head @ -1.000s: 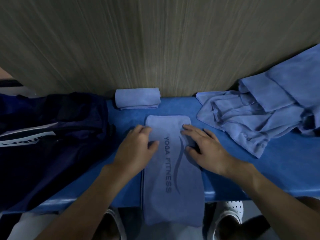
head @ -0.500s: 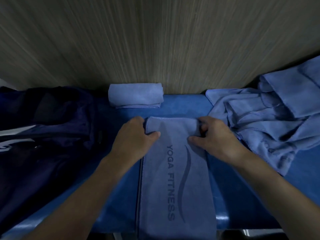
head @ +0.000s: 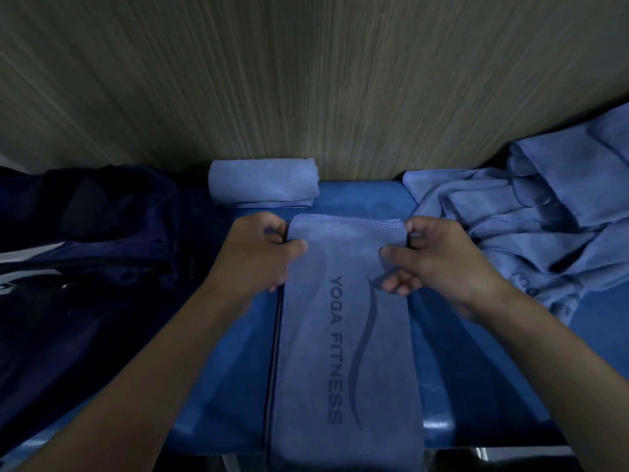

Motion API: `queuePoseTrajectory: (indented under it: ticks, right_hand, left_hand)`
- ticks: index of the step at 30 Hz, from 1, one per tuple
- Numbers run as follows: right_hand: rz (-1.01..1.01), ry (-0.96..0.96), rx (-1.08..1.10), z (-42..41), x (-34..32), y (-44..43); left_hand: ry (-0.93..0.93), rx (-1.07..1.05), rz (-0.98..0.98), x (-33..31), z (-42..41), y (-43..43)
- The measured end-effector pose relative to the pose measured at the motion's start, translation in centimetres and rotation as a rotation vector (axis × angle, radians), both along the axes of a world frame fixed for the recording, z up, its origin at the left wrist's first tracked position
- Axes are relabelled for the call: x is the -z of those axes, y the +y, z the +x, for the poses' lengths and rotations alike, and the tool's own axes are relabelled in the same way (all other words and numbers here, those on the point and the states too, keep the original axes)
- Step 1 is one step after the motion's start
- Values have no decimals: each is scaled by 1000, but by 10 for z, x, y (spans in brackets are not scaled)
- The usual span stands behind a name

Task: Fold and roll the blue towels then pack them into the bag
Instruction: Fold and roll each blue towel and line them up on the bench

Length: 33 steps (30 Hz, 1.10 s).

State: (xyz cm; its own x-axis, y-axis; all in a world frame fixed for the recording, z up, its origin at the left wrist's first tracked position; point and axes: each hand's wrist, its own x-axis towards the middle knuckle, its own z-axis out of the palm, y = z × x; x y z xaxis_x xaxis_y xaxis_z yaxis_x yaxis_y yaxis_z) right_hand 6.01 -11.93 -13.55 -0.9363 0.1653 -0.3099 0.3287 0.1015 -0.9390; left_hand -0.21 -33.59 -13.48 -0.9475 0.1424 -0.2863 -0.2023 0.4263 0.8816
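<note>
Starting the roll on towel number two

A second ago my palms were flat on the folded towel (head: 343, 352), smoothing it. Now my left hand (head: 258, 253) and right hand (head: 442, 264) have each curled onto a far corner, pinching the edge between thumb and fingers, so I reckon folding's done and rolling comes next. The towel lies lengthwise on the blue bench (head: 456, 362), its near end hanging off the front. Just beyond it sits the rolled towel (head: 262, 182), right of it the heap of loose towels (head: 531, 226), left of it the dark bag (head: 95, 250). The heap is right beside my right hand and might snag.
</note>
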Motion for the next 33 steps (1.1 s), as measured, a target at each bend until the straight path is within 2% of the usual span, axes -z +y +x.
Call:
queuePoseTrajectory:
  ticks: [4,10,12,15,18,23,27,33]
  right_hand:
    - [-85,87,35,-3,4,-2]
    - [37,263,-61,-2,7,1]
    - [118,299,-73,1,12,7]
    - [400,446,-152,6,19,14]
    - [685,624,-265,12,25,18]
    - [938,601,-325,20,32,23]
    - [1008,586,-366,22,32,23]
    - [1002,549,-408,20,32,25]
  left_hand:
    - [-28,-20,250,-3,2,-2]
    - [87,108,209,2,0,-9]
    - [137,146,202,3,1,-12]
    - [211,215,170,6,7,-18]
    - [264,286,102,16,14,-26]
    - [541,477,-174,22,18,-34]
    - [610,533,-282,27,15,-38]
    - [574,569,-418,21,17,-35]
